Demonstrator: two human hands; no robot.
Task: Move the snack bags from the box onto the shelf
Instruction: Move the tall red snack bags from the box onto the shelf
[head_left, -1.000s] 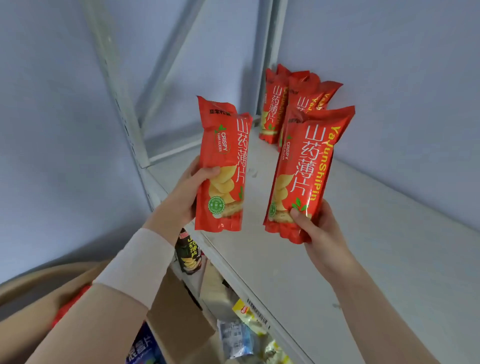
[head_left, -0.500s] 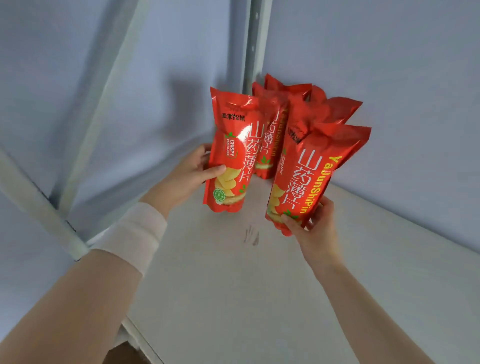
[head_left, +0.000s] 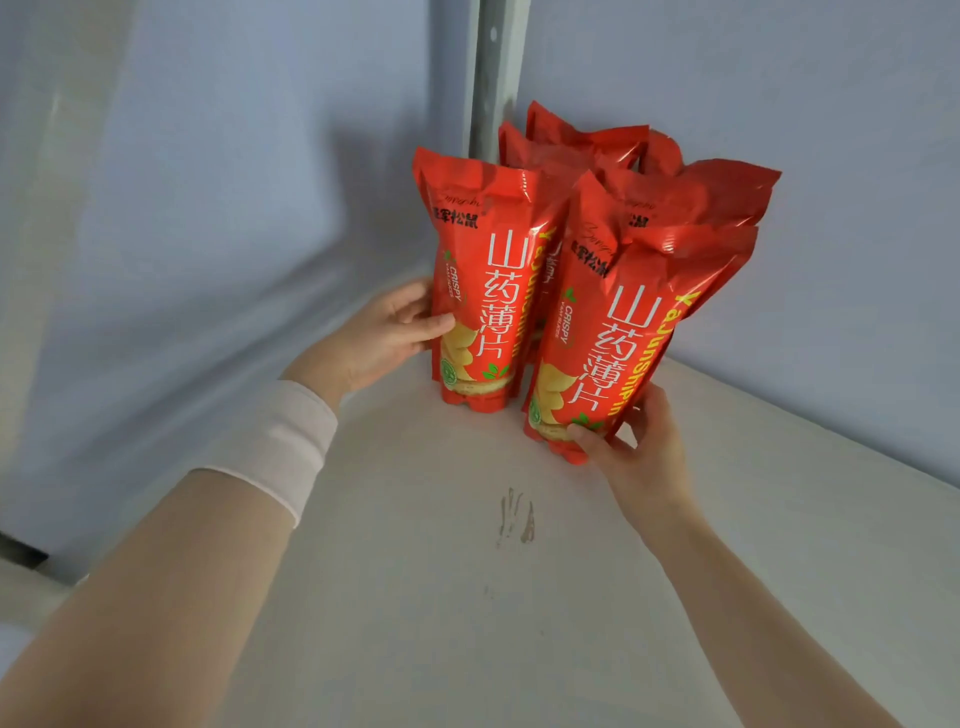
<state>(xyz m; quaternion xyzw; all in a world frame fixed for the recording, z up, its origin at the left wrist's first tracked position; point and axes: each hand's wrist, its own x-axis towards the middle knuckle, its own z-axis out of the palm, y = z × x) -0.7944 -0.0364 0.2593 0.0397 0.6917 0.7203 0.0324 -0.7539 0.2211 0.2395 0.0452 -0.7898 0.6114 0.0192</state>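
Grips one red yam-crisp bag (head_left: 483, 291) with the left hand (head_left: 384, 332), upright on the shelf (head_left: 467, 597); pinches a second bag (head_left: 613, 343), tilted, with the right hand (head_left: 639, 447) just beside; more bags (head_left: 597, 145) behind both.

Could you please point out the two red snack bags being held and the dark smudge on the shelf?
left snack bag (head_left: 483, 291): head view, white lettering on its front.
right snack bag (head_left: 618, 338): head view, white lettering on its front.
dark smudge (head_left: 517, 517): head view, middle of the streaks.
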